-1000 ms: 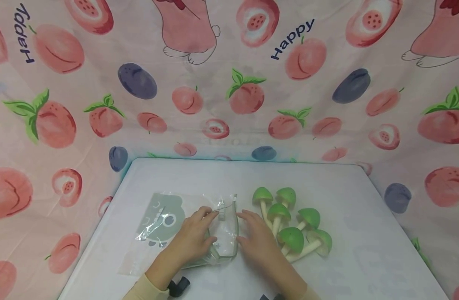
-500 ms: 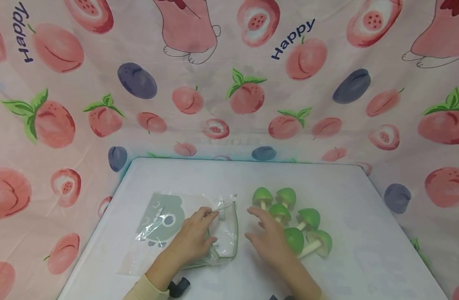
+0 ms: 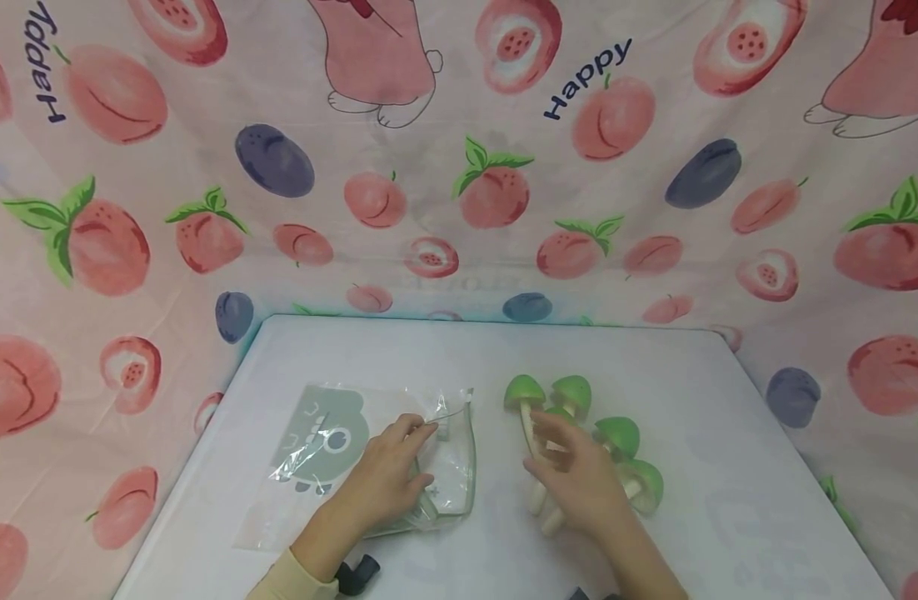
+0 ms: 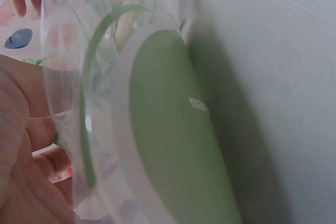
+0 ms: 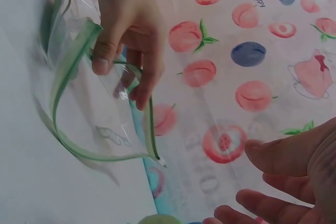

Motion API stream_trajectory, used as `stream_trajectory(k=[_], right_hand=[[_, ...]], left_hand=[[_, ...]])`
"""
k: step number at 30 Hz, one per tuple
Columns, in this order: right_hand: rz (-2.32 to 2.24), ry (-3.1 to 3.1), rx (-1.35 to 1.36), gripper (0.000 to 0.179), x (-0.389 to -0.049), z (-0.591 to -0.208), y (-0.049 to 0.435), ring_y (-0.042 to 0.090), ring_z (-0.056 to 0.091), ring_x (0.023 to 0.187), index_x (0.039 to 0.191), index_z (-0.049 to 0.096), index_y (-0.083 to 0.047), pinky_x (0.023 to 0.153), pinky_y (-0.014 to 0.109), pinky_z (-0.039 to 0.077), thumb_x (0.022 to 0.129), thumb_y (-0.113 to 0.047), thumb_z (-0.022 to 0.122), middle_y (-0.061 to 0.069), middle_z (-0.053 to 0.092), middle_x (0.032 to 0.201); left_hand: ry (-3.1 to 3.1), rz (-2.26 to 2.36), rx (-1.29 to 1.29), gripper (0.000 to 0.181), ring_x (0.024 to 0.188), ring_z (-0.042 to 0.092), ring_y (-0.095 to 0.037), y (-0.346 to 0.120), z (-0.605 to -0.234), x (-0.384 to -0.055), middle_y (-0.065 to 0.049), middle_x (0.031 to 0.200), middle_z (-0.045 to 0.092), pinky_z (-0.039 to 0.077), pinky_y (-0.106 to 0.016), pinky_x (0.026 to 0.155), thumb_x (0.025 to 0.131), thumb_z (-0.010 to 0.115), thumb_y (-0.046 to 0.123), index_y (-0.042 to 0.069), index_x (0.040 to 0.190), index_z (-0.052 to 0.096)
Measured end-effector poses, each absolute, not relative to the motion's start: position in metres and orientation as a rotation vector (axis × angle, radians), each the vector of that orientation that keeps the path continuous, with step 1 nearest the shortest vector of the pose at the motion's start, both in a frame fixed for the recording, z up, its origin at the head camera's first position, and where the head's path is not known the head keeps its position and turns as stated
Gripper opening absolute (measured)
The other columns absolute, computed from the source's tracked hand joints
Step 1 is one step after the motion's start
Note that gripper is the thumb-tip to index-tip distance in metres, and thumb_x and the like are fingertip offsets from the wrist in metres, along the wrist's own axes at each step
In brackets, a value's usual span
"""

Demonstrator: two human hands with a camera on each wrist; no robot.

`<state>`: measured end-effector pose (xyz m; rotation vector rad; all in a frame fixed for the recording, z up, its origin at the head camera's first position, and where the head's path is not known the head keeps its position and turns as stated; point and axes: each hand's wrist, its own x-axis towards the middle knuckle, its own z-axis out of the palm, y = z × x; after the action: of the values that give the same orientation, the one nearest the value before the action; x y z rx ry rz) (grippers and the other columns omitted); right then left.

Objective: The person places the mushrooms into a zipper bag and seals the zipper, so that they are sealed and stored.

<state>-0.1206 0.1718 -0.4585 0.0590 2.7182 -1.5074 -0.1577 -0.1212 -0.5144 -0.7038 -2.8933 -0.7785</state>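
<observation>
My left hand [image 3: 387, 475] grips a clear zip bag [image 3: 455, 479] at its mouth, which stands apart as a green-edged loop [image 5: 59, 90] in the right wrist view. A pale green cartoon creature is printed on the bag's flat part. Seen from the left wrist, the green print [image 4: 173, 124] curves close beside the fingers. My right hand [image 3: 582, 479] hovers over several mushrooms with green caps [image 3: 618, 435] and cream stems, fingers apart and nothing between them. It hides parts of the nearer mushrooms. A cap edge [image 5: 160, 220] shows low in the right wrist view.
The white table [image 3: 729, 500] ends at a back edge against a pink curtain [image 3: 459, 225] printed with fruit. A black object [image 3: 360, 575] sits by my left wrist at the table's front.
My right hand has moved away from the bag's mouth, rightward to over the mushrooms. My left hand and the bag have stayed in place.
</observation>
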Motion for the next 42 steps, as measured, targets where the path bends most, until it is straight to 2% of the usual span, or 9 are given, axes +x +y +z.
stream_trajectory(k=[6, 12, 16, 22, 31, 35, 40, 42], right_hand=[[-1.545, 2.687, 0.079, 0.059, -0.113, -0.452, 0.189, 0.037, 0.073, 0.126, 0.149, 0.059, -0.031, 0.102, 0.049, 0.062, 0.096, -0.017, 0.081, 0.011, 0.067, 0.148], [-1.637, 2.619, 0.083, 0.063, -0.104, -0.447, 0.206, 0.036, 0.074, 0.122, 0.151, 0.058, -0.024, 0.096, 0.037, 0.064, 0.094, -0.012, 0.081, 0.016, 0.064, 0.149], [-1.596, 2.693, 0.125, 0.064, -0.099, -0.447, 0.216, 0.031, 0.078, 0.113, 0.149, 0.06, -0.022, 0.091, 0.031, 0.065, 0.091, -0.014, 0.086, 0.019, 0.068, 0.143], [-1.467, 2.756, 0.246, 0.065, -0.092, -0.448, 0.23, 0.031, 0.078, 0.112, 0.15, 0.06, -0.024, 0.087, 0.034, 0.066, 0.091, -0.017, 0.086, 0.019, 0.069, 0.143], [-1.333, 2.858, 0.232, 0.066, -0.085, -0.452, 0.242, 0.036, 0.064, 0.138, 0.152, 0.058, -0.025, 0.107, 0.05, 0.058, 0.092, -0.022, 0.085, 0.006, 0.063, 0.154], [-1.306, 2.819, 0.294, 0.068, -0.082, -0.455, 0.247, 0.037, 0.065, 0.136, 0.154, 0.055, -0.022, 0.107, 0.053, 0.058, 0.093, -0.023, 0.085, 0.011, 0.062, 0.155], [-1.301, 2.723, 0.385, 0.072, -0.082, -0.462, 0.252, 0.041, 0.071, 0.125, 0.158, 0.051, -0.02, 0.097, 0.051, 0.063, 0.093, -0.025, 0.084, 0.022, 0.061, 0.153], [-1.283, 2.707, 0.407, 0.074, -0.083, -0.464, 0.253, 0.042, 0.069, 0.128, 0.159, 0.05, -0.021, 0.098, 0.052, 0.062, 0.093, -0.026, 0.084, 0.023, 0.061, 0.153]], left_hand=[[-2.889, -0.779, -0.708, 0.071, 0.129, 0.064, -0.03, -0.122, -0.515, -0.157, -0.008, 0.146, 0.06, 0.054, -0.055, 0.104, 0.086, 0.089, 0.019, 0.013, 0.15, 0.06], [-2.893, -0.774, -0.7, 0.07, 0.13, 0.064, -0.03, -0.121, -0.514, -0.157, -0.008, 0.146, 0.06, 0.054, -0.055, 0.106, 0.086, 0.089, 0.02, 0.014, 0.15, 0.061], [-2.904, -0.77, -0.688, 0.07, 0.132, 0.063, -0.03, -0.12, -0.514, -0.156, -0.008, 0.147, 0.059, 0.053, -0.056, 0.108, 0.086, 0.089, 0.02, 0.014, 0.15, 0.061], [-2.914, -0.776, -0.677, 0.071, 0.133, 0.063, -0.031, -0.119, -0.513, -0.156, -0.008, 0.148, 0.059, 0.053, -0.056, 0.109, 0.087, 0.089, 0.022, 0.016, 0.151, 0.06], [-2.896, -0.787, -0.688, 0.072, 0.132, 0.063, -0.03, -0.119, -0.511, -0.155, -0.007, 0.147, 0.059, 0.052, -0.056, 0.109, 0.086, 0.09, 0.021, 0.016, 0.151, 0.06], [-2.896, -0.797, -0.683, 0.073, 0.133, 0.062, -0.029, -0.119, -0.51, -0.155, -0.006, 0.147, 0.06, 0.052, -0.056, 0.109, 0.085, 0.09, 0.021, 0.017, 0.151, 0.06], [-2.887, -0.796, -0.686, 0.073, 0.131, 0.063, -0.027, -0.118, -0.511, -0.155, -0.004, 0.145, 0.06, 0.053, -0.054, 0.108, 0.084, 0.091, 0.021, 0.018, 0.15, 0.06], [-2.878, -0.788, -0.691, 0.074, 0.129, 0.063, -0.026, -0.118, -0.511, -0.156, -0.003, 0.144, 0.061, 0.054, -0.053, 0.107, 0.083, 0.092, 0.021, 0.018, 0.15, 0.06]])
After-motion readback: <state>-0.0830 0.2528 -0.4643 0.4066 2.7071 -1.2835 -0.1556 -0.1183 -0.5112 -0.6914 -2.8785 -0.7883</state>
